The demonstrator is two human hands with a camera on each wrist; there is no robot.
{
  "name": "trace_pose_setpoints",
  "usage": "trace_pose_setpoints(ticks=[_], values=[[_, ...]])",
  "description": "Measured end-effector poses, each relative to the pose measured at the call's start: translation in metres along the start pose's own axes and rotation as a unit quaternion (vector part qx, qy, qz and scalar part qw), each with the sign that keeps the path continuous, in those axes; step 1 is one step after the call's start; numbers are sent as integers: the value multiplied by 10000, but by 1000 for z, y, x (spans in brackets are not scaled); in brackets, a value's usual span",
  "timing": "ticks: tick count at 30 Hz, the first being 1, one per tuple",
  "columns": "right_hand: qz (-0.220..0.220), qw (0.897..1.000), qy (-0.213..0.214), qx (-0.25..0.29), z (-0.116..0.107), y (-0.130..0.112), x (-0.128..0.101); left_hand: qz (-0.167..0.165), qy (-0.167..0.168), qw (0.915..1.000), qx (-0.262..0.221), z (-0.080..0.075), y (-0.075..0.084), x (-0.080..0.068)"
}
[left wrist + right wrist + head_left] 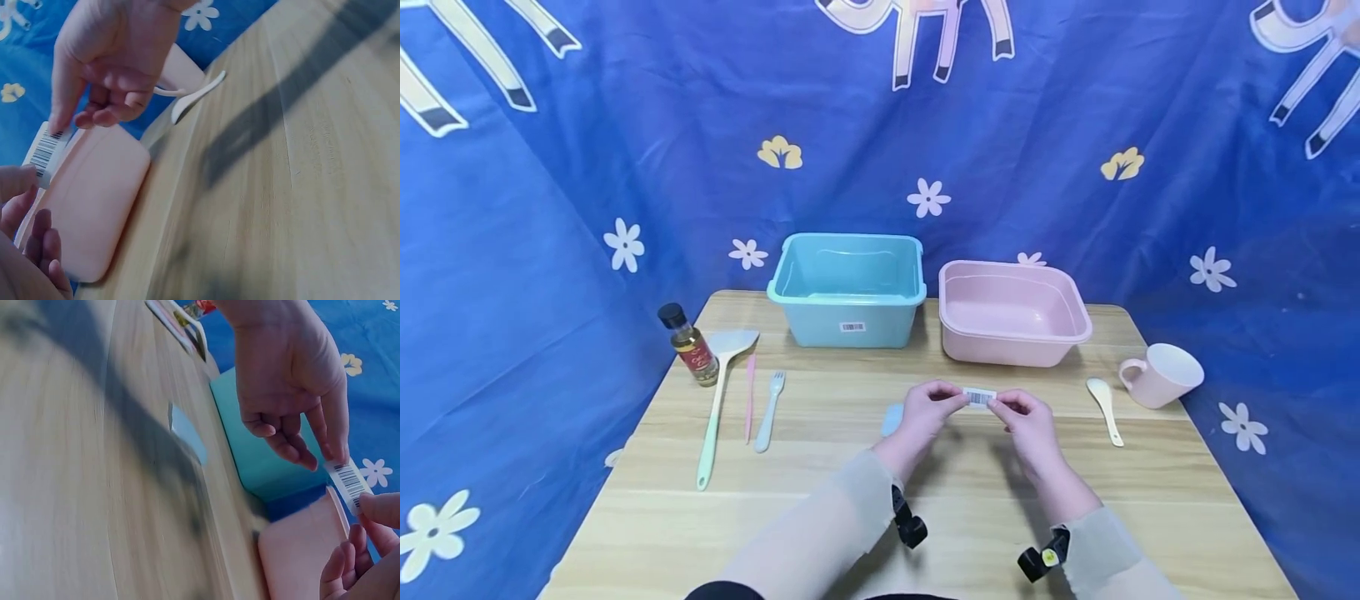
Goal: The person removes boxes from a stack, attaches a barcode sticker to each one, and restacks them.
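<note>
Two hands pinch one barcode sticker above the table.
Left hand (925, 414) and right hand (1026, 421) each hold an end of the sticker (979, 397), near the pink tub (1011, 312); it looks ready to be pressed somewhere, needing flat placement. Pink tub and blue tub (847, 287) look empty.

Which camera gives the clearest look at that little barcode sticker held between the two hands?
The right wrist view: the barcode sticker is near and sharp, pinched at each end by the left hand and right hand. The left wrist view shows it edge-on at the frame's side. The head view shows it small but whole.
</note>
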State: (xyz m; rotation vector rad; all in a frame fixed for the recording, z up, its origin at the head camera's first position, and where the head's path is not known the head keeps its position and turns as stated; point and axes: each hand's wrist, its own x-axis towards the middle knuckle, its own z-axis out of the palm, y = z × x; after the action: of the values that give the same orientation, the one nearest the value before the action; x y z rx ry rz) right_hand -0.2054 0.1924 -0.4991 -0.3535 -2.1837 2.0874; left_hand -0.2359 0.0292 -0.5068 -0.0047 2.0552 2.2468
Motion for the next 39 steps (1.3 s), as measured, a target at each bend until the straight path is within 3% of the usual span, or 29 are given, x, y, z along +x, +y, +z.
trace_pose_setpoints(ticks=[14,22,28,35,39], values=[[-76,9980,588,-213,-13,22,28,264,-70,9900,1383,35,-18,34],[-437,9901,1054,-818,-9,35,54,407,58,9800,1945,48,-27,59],[-785,9805,1444,-1075,-6,40,78,237,220,9767,2121,62,-27,77],[-684,9738,1840,-1150,-9,39,95,276,548,9686,2407,81,-30,93],[-614,9715,2032,-1056,-14,41,104,314,646,9688,2373,94,-30,101]])
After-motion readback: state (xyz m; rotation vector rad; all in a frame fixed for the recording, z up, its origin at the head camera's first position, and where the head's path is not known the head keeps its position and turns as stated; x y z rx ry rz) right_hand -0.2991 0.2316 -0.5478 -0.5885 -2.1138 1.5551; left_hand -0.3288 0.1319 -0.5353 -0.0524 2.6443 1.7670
